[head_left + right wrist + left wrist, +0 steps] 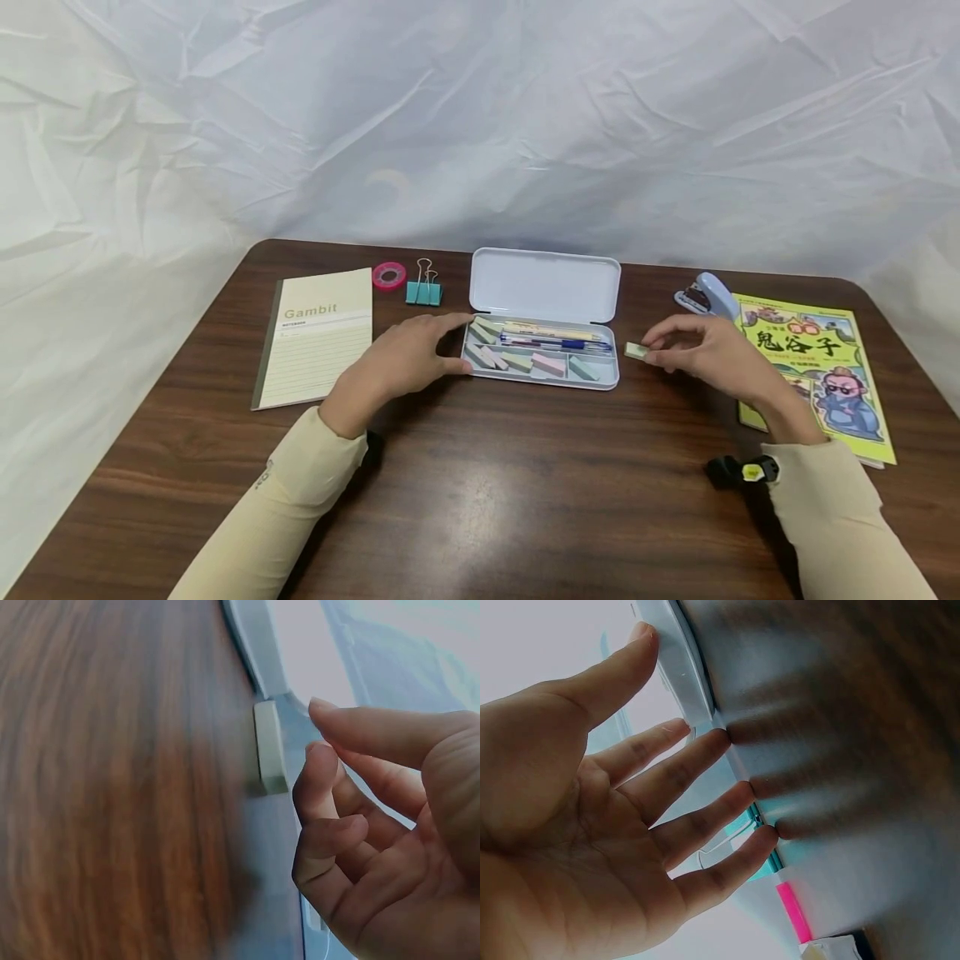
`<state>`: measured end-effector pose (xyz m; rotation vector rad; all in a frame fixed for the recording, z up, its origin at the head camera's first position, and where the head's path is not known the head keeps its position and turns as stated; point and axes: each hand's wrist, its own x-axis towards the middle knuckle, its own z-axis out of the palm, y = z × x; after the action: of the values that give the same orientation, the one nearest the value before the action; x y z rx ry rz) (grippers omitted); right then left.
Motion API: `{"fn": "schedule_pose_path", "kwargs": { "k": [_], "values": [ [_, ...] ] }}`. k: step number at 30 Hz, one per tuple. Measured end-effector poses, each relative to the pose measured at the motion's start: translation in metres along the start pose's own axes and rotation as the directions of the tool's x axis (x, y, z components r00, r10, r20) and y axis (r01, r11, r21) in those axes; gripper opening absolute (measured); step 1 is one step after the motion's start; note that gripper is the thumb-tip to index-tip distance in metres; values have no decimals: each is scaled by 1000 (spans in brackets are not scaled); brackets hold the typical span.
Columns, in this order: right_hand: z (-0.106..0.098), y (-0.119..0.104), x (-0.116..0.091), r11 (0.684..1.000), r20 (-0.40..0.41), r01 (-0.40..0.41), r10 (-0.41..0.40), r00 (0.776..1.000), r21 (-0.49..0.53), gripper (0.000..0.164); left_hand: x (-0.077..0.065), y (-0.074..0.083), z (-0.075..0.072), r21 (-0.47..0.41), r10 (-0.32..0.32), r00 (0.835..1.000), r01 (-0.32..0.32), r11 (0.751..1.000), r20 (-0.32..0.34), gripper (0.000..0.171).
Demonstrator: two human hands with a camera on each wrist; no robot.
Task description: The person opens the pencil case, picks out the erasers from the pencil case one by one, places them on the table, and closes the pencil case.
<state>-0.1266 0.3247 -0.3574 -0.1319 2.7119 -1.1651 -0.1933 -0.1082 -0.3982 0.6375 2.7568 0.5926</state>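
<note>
An open white pencil case (542, 383) lies mid-table with its lid (543, 287) raised behind it. Inside are several pastel erasers (549, 364), a blue-capped pen (557, 342) and a pale yellow pencil-like stick (551, 331). My left hand (405, 354) rests by the case's left end, thumb and forefinger spread along its edge. Right of the case, a pale green eraser (636, 351) lies on the table. The fingertips of my right hand (701, 354) are right beside it, bent loosely; in the right wrist view a gap shows between them and the eraser (270, 746).
A Gambit notebook (322, 342) lies at left, near pink tape (389, 276) and a teal binder clip (423, 292). On the right are a light-blue stapler (708, 296) and a yellow comic book (817, 367). A pale sheet (480, 125) hangs behind the table.
</note>
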Motion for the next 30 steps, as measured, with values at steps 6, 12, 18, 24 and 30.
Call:
{"fn": "schedule_pose_path", "kwargs": {
  "k": [6, 12, 18, 24, 30],
  "values": [
    [15, -21, -1, 999, 1, 22, -22, 1000, 24, 29, -4, 7, -6, 8, 3, 1000, -3, 1000, 11, 87],
    [40, -43, -2, 996, -16, 66, -67, 998, -65, 26, -6, 10, -9, 24, 14, 1000, -14, 1000, 8, 88],
    [50, -53, -4, 991, -35, 79, -83, 996, -108, 24, -17, 28, -22, 32, 9, 1000, -10, 999, 25, 82],
    [56, -59, -3, 986, -24, 68, -73, 997, -149, 22, -23, 36, -29, 24, 13, 1000, -13, 1000, 27, 80],
    [60, -63, -3, 978, -31, 63, -71, 997, -201, 21, -24, 36, -28, 20, 5, 1000, -5, 1000, 30, 81]
  ]
}}
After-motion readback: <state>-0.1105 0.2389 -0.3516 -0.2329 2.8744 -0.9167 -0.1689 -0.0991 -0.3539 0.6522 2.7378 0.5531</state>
